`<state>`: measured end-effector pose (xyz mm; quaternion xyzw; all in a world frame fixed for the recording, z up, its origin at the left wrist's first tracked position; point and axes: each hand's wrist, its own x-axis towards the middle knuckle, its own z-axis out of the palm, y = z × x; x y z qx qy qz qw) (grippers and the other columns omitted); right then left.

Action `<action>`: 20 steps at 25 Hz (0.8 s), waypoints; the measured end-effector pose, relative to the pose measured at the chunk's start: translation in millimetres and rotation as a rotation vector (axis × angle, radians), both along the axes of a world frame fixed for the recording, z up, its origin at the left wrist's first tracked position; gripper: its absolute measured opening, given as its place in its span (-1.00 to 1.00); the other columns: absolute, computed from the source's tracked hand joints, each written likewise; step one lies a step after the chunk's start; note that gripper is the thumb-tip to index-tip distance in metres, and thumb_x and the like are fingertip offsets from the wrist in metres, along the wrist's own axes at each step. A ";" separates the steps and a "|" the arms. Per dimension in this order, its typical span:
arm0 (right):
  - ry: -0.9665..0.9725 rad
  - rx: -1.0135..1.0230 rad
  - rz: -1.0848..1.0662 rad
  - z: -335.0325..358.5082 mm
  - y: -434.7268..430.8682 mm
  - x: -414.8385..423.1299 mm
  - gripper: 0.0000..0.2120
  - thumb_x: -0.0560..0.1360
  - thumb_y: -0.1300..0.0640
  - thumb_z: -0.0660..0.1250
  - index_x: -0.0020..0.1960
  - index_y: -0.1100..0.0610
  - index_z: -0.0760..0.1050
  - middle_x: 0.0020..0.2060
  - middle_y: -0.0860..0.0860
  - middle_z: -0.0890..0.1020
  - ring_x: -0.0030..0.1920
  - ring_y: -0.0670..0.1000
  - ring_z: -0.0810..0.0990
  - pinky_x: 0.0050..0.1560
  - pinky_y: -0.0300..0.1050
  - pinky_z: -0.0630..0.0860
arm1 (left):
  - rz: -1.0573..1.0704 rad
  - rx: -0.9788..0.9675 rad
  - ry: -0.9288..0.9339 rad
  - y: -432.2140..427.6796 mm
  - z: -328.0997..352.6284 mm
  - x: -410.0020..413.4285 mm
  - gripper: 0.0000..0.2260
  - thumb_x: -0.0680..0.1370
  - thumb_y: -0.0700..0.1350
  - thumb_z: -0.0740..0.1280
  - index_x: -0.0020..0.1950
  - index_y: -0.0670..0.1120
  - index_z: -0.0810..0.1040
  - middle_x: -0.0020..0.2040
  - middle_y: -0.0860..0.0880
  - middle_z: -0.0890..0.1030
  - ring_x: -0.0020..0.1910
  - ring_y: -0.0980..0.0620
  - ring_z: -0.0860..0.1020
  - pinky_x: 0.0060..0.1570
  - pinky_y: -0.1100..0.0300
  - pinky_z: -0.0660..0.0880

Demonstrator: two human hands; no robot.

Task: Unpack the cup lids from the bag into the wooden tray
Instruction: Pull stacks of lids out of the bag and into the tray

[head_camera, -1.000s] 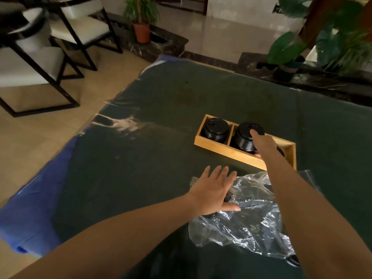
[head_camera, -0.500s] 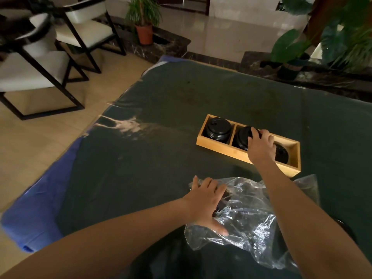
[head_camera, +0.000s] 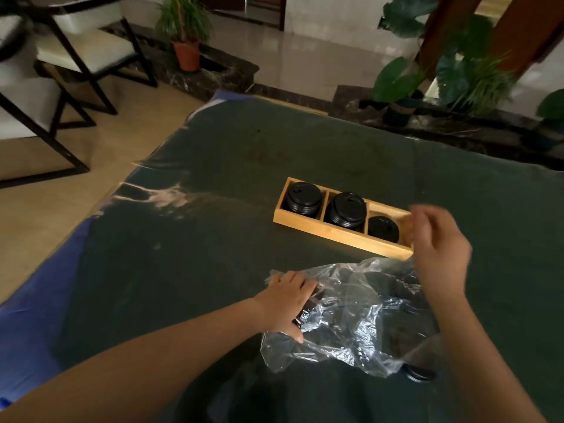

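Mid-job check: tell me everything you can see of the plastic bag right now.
The bag is thin, clear plastic, crumpled and shiny. It lies slumped on the dark table cover, close to the near edge of the tray. Dark lids show through its left end, where the left hand grips it. One black lid lies at its near right corner. The right hand, blurred, is over its right side; contact is unclear.

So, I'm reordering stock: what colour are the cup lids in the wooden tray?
Black: every stack of cup lids in the wooden tray, clearest in the head view.
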<state>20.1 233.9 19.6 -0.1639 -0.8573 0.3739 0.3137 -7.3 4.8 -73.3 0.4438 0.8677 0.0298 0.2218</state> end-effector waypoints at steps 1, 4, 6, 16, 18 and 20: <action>0.059 -0.001 -0.025 -2.1 -11.9 37.2 -0.83 0.52 0.07 0.15 -0.08 -0.05 0.52 -0.24 -0.20 0.62 -0.24 -0.27 0.55 -0.26 -0.53 0.37 | 0.001 0.002 -0.005 0.5 -0.6 -1.0 -0.10 0.34 0.15 0.49 0.47 -0.15 0.08 0.40 -0.18 0.28 0.37 -0.18 0.26 0.39 -0.20 0.21; -0.211 -0.107 0.050 -47.5 -35.9 107.8 -0.80 0.52 0.13 0.18 -0.24 -0.02 0.47 -0.29 -0.14 0.62 -0.29 -0.16 0.59 -0.29 -0.41 0.43 | 0.002 0.003 -0.009 2.9 -0.7 -3.9 -0.09 0.33 0.16 0.49 0.48 -0.15 0.07 0.40 -0.18 0.28 0.36 -0.18 0.27 0.39 -0.23 0.19; -0.674 -0.186 0.161 -77.9 -39.0 116.2 -0.81 0.57 0.22 0.16 -0.12 0.10 0.52 -0.27 -0.01 0.66 -0.27 0.02 0.63 -0.28 -0.25 0.46 | 0.000 0.011 -0.018 3.5 -0.9 -3.6 -0.08 0.33 0.16 0.49 0.48 -0.13 0.05 0.41 -0.18 0.25 0.39 -0.19 0.24 0.42 -0.27 0.11; -0.721 -0.007 0.774 -106.1 -45.0 51.5 -0.04 0.31 -0.09 0.49 0.49 -0.17 -0.06 0.47 -0.14 0.03 0.44 -0.22 0.04 0.45 -0.24 0.03 | -0.013 0.143 -0.108 -16.0 -2.4 -3.8 0.12 0.34 0.15 0.49 0.51 -0.07 -0.33 0.56 -0.13 -0.26 0.53 -0.07 -0.25 0.43 -0.03 -0.32; -0.674 0.210 0.815 -116.8 -54.1 46.0 0.03 0.36 -0.26 0.35 0.53 0.08 -0.22 0.51 -0.07 -0.10 0.47 -0.25 -0.15 0.49 -0.22 -0.21 | -0.011 0.181 -0.122 -20.9 -1.9 -2.9 0.14 0.34 0.13 0.50 0.50 -0.06 -0.36 0.54 -0.11 -0.32 0.52 -0.04 -0.30 0.42 0.04 -0.35; -0.648 0.241 0.819 -121.5 -65.6 43.0 -0.06 0.37 -0.35 0.23 0.52 -0.01 -0.20 0.53 0.00 -0.02 0.52 -0.11 -0.11 0.49 -0.07 -0.30 | 0.002 0.216 -0.135 -24.9 -1.8 -3.0 0.15 0.34 0.11 0.51 0.50 -0.05 -0.37 0.53 -0.08 -0.38 0.50 0.01 -0.33 0.40 0.09 -0.35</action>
